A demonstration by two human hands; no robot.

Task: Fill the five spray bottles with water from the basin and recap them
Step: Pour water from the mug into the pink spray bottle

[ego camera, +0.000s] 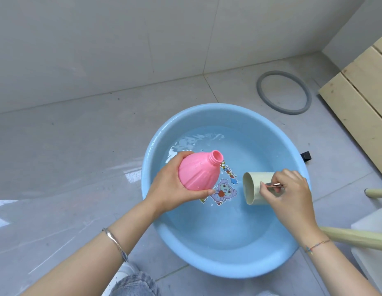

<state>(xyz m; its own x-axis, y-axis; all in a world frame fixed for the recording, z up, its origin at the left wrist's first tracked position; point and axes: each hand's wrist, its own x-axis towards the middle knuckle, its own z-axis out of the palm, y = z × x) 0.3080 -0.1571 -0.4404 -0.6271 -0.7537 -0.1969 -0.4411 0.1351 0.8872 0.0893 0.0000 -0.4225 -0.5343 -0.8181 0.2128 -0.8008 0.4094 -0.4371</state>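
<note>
A light blue basin [151,165] with water stands on the floor in front of me. My left hand [170,186] grips a pink spray bottle [198,171] by its wide base, tilted over the water with its uncapped neck pointing up and to the right. My right hand [290,195] holds a pale cream cup [253,186] by its metal handle, lying on its side above the water with its mouth facing left toward the bottle. A cartoon sticker [223,192] shows on the basin's bottom. No other bottles or caps are in view.
Grey tiled floor surrounds the basin, with a wet patch at the left. A grey ring [284,91] lies behind the basin near the wall. A wooden pallet-like board [360,107] leans at the right. Pale furniture legs [356,237] and a white surface sit at the lower right.
</note>
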